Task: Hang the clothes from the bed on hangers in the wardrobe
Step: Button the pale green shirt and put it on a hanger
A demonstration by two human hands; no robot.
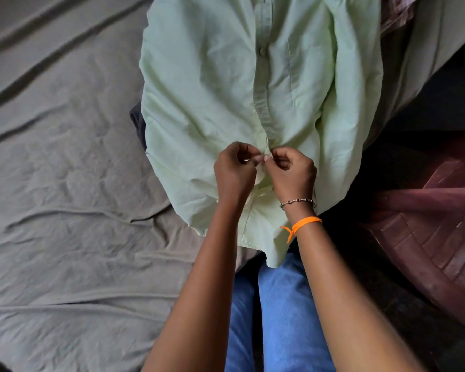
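Pale green shirt (226, 84) lying front-up on bed (65, 183), hem overhanging edge; left hand (235, 170) and right hand (290, 170) pinching placket at lower button; fabric judged light, limp, creasing easily; gripping at collar or shoulders advisable.

I see a pale green shirt (212, 84) lying front-up on the grey bed (65, 183); placket partly buttoned; hem overhanging the bed's edge.

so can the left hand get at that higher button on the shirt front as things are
Probably yes: the button lies uncovered on the green shirt, but the left hand and right hand are pinching the placket lower down.
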